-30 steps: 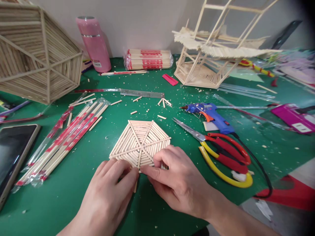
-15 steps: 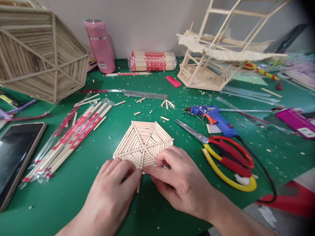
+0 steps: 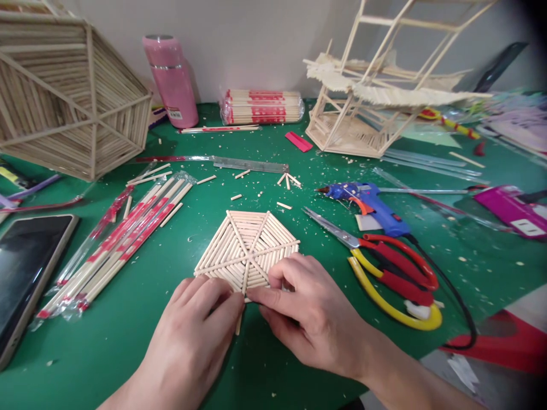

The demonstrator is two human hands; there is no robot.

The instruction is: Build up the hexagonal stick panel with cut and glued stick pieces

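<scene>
A flat hexagon panel (image 3: 248,245) of glued wooden sticks lies on the green mat (image 3: 141,307) in front of me. My left hand (image 3: 192,336) and my right hand (image 3: 307,313) meet at its near edge, fingertips pinched on the panel's rim. A thin stick (image 3: 238,324) pokes out toward me between the two hands. Which fingers grip that stick is hidden.
Red and yellow scissors (image 3: 384,267) and a blue glue gun (image 3: 367,202) lie to the right. Wrapped chopsticks (image 3: 123,239) and a tablet (image 3: 25,267) lie left. A big hexagon frame (image 3: 68,97), pink bottle (image 3: 171,80), chopstick bundle (image 3: 262,106) and stick tower (image 3: 363,108) stand behind.
Both hands stay pinched at the panel's near edge. Only the camera view has shifted a little.
</scene>
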